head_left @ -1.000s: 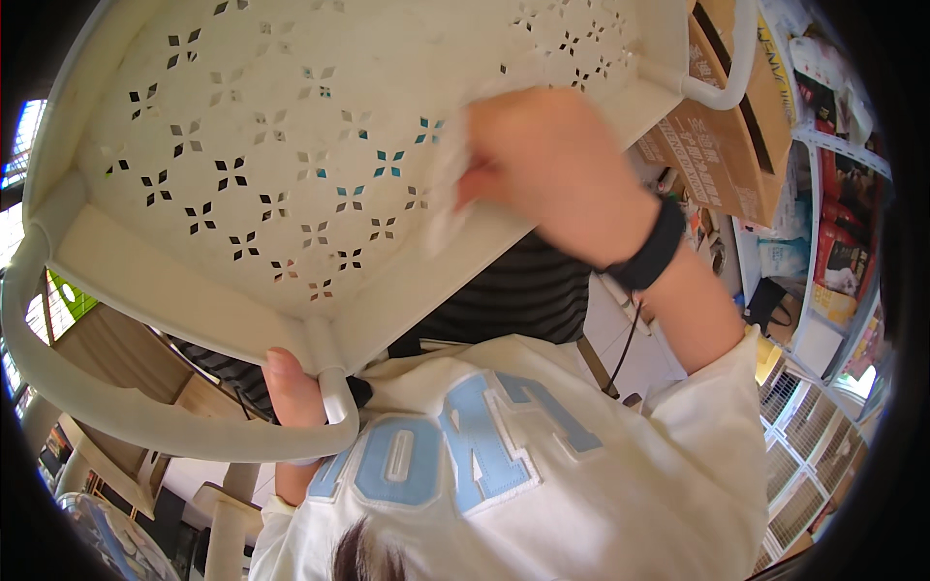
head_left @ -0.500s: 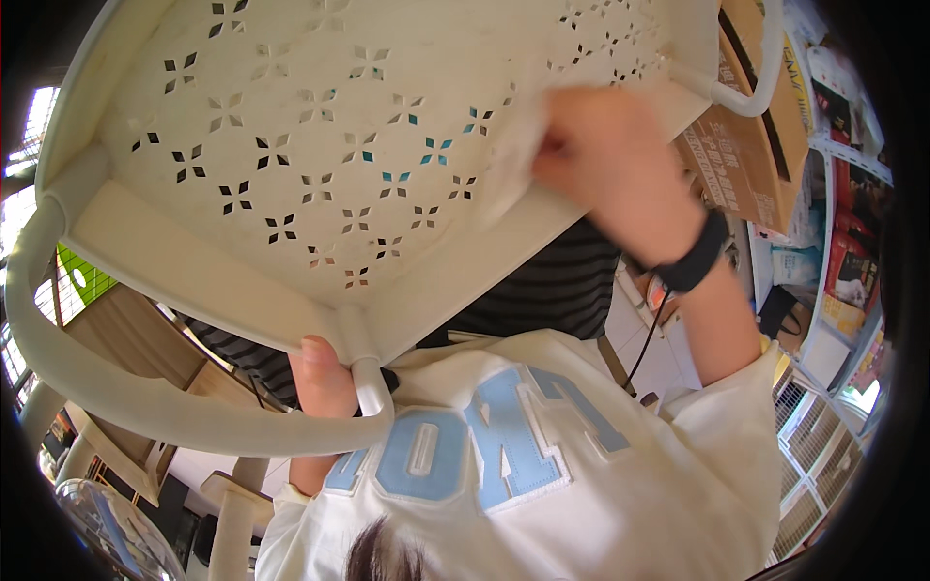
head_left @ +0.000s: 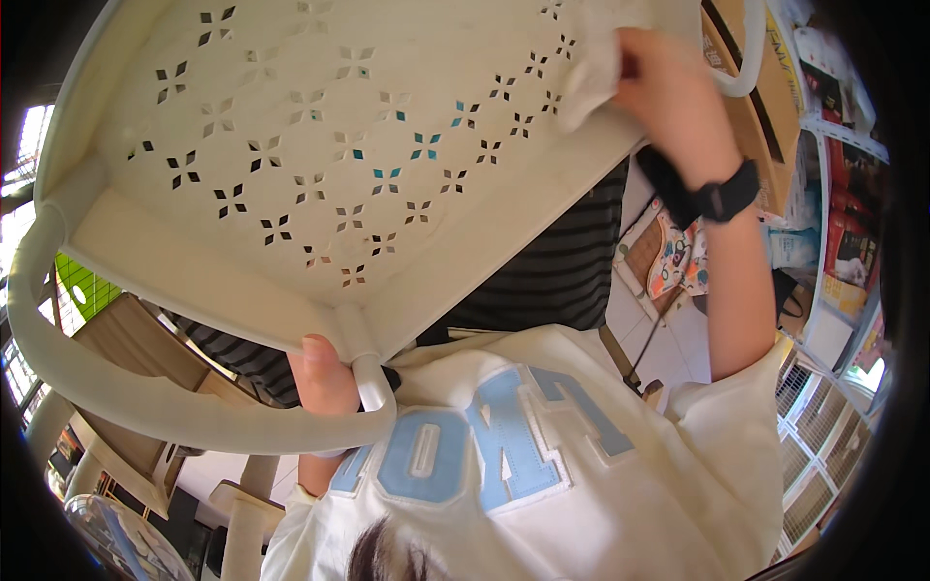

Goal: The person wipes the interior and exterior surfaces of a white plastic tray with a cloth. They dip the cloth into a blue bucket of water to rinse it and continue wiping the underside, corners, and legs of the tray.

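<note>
1. Head view: the tray (head_left: 223, 281) fills the upper left and middle, its near corner just above the shirt (head_left: 678, 465); the top of the picture cuts off its far edge.
2. Open room lies inside the tray, whose pierced floor is bare left of the cloth (head_left: 588, 82). Rightward it is tighter: a box (head_left: 780, 107) stands close behind the right end.
3. The long axis runs from lower left to upper right, with the left handle (head_left: 174, 409) and right handle (head_left: 751, 73) at the ends. The hollow side faces the camera.
4. Left hand (head_left: 325, 378): clamped on the tray by the near corner, thumb over the rim; the other fingers are hidden.
5. Right hand (head_left: 678, 107): fingers and thumb pinched together on the cloth, over the near wall toward the right end; slightly blurred.
6. Below are striped trousers (head_left: 542, 271); whether the tray rests on them is hard to tell. Pale floor tiles (head_left: 668, 349) show beyond, with stocked shelves (head_left: 823, 329) at right.
</note>
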Tool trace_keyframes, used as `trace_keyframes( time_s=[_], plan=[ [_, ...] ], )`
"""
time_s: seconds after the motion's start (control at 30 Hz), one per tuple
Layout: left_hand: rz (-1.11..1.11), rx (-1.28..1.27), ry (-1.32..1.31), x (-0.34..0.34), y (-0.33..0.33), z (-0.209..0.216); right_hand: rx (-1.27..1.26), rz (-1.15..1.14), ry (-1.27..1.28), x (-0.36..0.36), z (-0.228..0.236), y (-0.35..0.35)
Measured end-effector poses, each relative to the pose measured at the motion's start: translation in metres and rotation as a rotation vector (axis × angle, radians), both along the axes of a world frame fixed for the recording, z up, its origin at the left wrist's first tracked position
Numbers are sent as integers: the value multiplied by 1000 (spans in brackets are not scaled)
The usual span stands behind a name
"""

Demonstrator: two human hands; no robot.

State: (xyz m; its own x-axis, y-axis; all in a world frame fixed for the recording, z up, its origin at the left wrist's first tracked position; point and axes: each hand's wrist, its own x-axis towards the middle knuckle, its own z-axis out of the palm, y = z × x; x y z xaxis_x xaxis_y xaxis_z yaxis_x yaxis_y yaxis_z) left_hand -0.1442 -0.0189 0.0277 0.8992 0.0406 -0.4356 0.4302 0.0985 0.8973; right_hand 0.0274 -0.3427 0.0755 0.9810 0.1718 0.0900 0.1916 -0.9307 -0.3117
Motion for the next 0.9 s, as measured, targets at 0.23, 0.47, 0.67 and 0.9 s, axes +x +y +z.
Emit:
trace_keyframes(
  time_s=[0.23, 0.47, 0.67, 0.9],
  plan=[
    [69, -88, -29, -1, -5, -2, 151, 125, 146, -16, -2, 31],
    [197, -77, 122, -6, 13, -20, 57, 266, 182, -67, 2, 135],
    [282, -324, 103, -11, 6, -20, 30, 271, -22, -38, -2, 76],
    [108, -61, 63, 0, -2, -10, 128, 372, 229, -68, -1, 127]
  ],
)
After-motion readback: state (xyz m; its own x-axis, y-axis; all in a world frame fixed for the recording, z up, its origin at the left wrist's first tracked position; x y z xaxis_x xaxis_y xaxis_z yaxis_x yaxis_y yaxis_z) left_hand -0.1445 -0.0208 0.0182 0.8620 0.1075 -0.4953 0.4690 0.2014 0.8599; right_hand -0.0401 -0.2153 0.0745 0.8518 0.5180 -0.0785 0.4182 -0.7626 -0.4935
